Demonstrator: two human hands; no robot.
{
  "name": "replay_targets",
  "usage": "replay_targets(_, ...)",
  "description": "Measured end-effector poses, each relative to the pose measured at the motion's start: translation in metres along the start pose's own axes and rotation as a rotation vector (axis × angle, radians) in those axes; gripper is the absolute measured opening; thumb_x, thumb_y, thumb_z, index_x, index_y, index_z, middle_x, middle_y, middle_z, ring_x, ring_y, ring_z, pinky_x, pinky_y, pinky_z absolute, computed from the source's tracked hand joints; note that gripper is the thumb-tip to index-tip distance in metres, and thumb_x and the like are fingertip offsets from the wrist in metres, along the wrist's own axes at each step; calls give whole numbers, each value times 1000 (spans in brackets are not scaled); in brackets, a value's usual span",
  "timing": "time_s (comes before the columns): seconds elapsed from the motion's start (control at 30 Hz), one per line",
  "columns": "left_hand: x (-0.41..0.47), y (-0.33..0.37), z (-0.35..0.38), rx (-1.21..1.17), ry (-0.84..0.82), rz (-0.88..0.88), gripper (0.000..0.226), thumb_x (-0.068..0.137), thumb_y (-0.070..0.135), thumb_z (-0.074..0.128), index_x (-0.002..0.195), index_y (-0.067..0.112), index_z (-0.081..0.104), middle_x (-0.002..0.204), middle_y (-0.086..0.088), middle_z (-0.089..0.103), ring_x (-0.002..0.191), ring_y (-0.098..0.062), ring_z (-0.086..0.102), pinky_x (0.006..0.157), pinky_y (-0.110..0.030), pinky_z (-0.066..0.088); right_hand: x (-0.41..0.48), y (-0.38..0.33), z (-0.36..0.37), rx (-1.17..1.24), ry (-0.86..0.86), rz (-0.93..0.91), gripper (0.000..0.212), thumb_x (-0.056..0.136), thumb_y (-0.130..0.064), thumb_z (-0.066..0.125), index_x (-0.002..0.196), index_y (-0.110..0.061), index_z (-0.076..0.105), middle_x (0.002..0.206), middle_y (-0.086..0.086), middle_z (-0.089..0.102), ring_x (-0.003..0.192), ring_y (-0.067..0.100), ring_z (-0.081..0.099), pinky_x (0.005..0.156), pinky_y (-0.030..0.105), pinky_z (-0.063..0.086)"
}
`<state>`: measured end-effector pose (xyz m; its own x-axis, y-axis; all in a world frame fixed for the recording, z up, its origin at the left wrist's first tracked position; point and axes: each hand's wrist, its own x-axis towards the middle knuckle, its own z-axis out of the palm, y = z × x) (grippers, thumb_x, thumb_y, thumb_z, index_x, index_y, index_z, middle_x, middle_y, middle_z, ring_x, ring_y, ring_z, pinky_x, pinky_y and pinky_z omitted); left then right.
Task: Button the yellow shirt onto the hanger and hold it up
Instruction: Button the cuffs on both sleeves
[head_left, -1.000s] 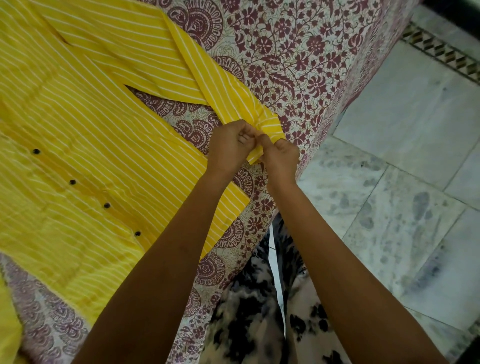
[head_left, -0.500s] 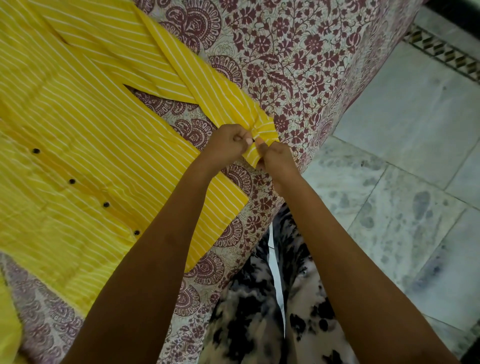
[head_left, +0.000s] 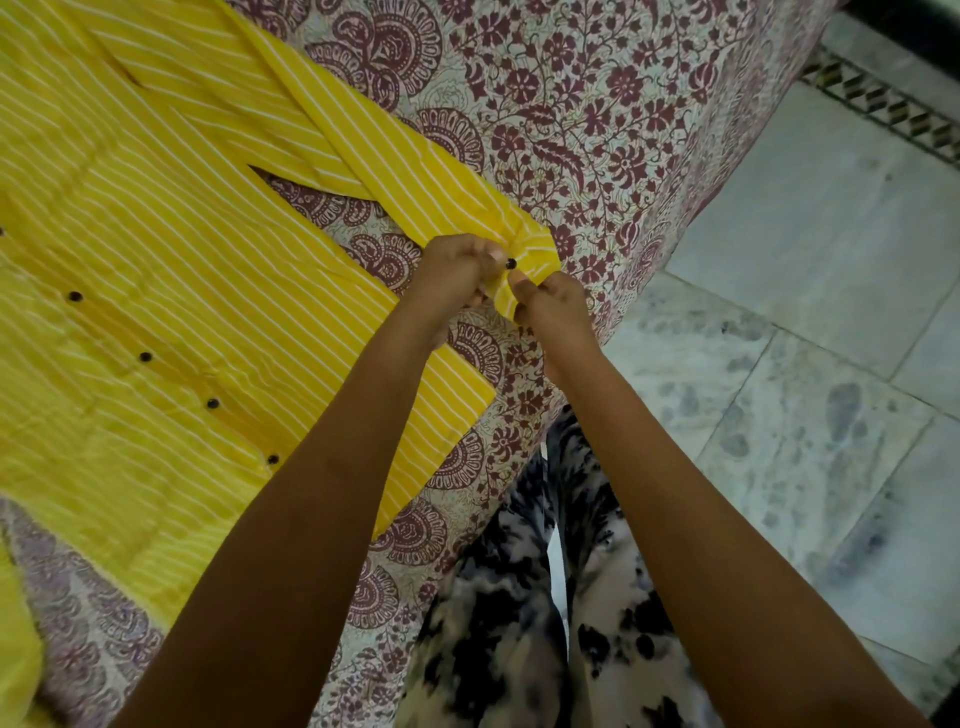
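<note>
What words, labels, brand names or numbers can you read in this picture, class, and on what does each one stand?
No text can be read anywhere.
The shirt shows only white stripes and dark buttons; no label in view.
The bedsheet has a floral print, no letters.
The floor tiles are unmarked.
The cuff, pinched by the left hand and right hand, bears no tag.

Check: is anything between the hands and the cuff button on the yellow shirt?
Nothing visible. The left hand and right hand both pinch the sleeve cuff, with the dark button exposed between their fingertips. The hanger is not in view, so that path can't be judged.
</note>
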<state>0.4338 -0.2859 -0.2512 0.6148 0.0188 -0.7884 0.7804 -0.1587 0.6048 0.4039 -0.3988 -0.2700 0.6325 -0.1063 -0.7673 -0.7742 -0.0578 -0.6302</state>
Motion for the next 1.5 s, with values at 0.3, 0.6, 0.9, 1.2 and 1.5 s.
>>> replay_targets(0.3, -12, -23, 8, -341, 265, -51, 32, 90, 35, 58, 109, 13, 45, 111, -8, 58, 88, -23, 62, 70, -31, 56, -7, -16, -8, 623, -147, 269, 20, 95, -15, 32, 101, -7, 49, 78, 4, 55, 63, 13, 54, 46, 19, 47)
replay_targets(0.6, -11, 25, 24, -217, 464, 166, 29, 82, 4, 63, 106, 13, 51, 70, 4, 53, 54, -6, 57, 55, -25, 52, -22, -20, -13, 216, 342, -91, 21, 82, -28, 67, 83, -19, 47, 78, 3, 55, 63, 15, 54, 58, 25, 45)
replay_targets(0.9, 5, 63, 45, -234, 327, 206, 19, 85, 5, 60, 103, 10, 56, 78, -4, 61, 59, -11, 60, 63, -24, 57, 2, -14, -36, -371, 329, -627, 24, 87, -29, 55, 97, -8, 57, 84, 8, 61, 72, 19, 52, 64, 35, 41)
replay_targets(1.2, 12, 38, 45, -122, 305, 158, 21, 91, 10, 54, 111, 6, 60, 89, -3, 60, 75, -17, 60, 74, -33, 54, 60, -49, -81, 174, 425, -105, 14, 87, -7, 51, 84, -12, 65, 71, 3, 59, 64, 18, 53, 68, 35, 49)
replay_targets(1.5, -70, 20, 19, 240, 399, 256, 21, 92, 12, 53, 110, 10, 62, 116, -12, 63, 102, -24, 59, 91, -38, 49, -41, -64, -69, -281, 76, -326, 27, 93, -12, 49, 117, -8, 61, 119, 7, 63, 108, 22, 59, 91, 29, 47)
